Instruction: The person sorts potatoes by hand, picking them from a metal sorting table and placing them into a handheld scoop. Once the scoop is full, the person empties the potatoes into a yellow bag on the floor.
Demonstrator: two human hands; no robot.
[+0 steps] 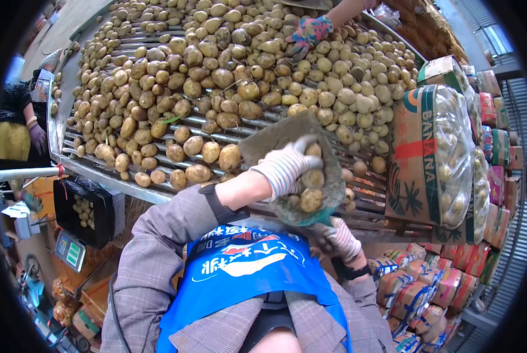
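My right hand [341, 239], in a striped knit glove, is closed round the handle end of a mud-stained green scoop [270, 134]. Several potatoes [311, 200] lie in the scoop. Over them is my left hand [284, 167], gloved the same way, its fingers curled against a potato [313, 178]; the fingertips are partly hidden. Beneath and beyond the scoop, many loose potatoes [222, 77] cover a slatted metal sorting table [140, 191].
Another person's hand [308, 36] in a patterned glove touches potatoes at the far side. On the right stands a banana carton [413, 153] with plastic-wrapped potatoes. A black crate [87, 215] and a scale [70, 251] are at lower left. Stacked cartons [410, 294] fill the lower right.
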